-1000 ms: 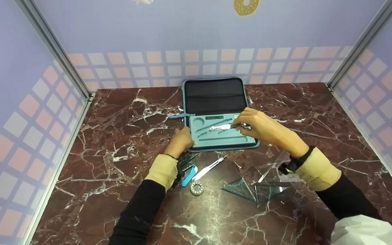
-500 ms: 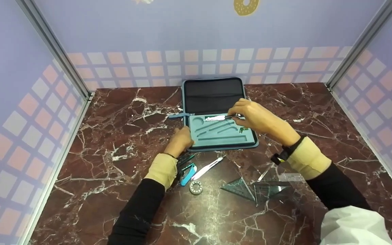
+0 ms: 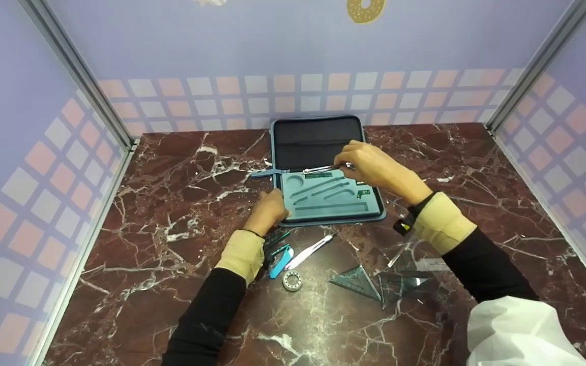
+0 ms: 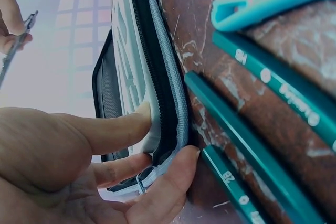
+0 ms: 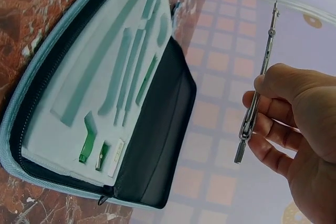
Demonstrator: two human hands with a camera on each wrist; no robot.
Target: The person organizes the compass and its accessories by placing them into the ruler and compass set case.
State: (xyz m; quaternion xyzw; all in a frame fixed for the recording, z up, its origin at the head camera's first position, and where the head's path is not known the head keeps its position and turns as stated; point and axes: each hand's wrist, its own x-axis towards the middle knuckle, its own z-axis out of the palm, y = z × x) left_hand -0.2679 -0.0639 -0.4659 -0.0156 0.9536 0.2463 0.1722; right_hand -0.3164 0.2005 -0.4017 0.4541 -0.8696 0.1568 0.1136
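Observation:
In my right hand [image 3: 367, 161] is a metal drawing compass [image 5: 266, 53], pinched between thumb and fingers with its legs together. The hand holds it above the back edge of the pale blue insert [image 3: 331, 198] of an open zip case [image 3: 318, 142]. Thumb and fingers of my left hand [image 3: 267, 208] grip the case's front left corner, the thumb pressing on the insert in the left wrist view. Long slots in the insert are bare. A small green piece [image 5: 87, 146], a small dark green case [image 5: 102, 156] and a white block [image 5: 116, 157] sit at one end.
Near my left wrist lie green pencils [image 4: 262, 72], a blue-and-white item [image 3: 281, 262], a long silver pen-like tool [image 3: 311, 251] and a round silver ring [image 3: 292, 280]. Transparent set squares [image 3: 356, 279] lie front right. A tiled-pattern wall [image 3: 247, 101] stands behind the case.
My right hand has moved back and to the left with the compass, from over the middle of the insert to its back edge. My left hand stays on the case corner.

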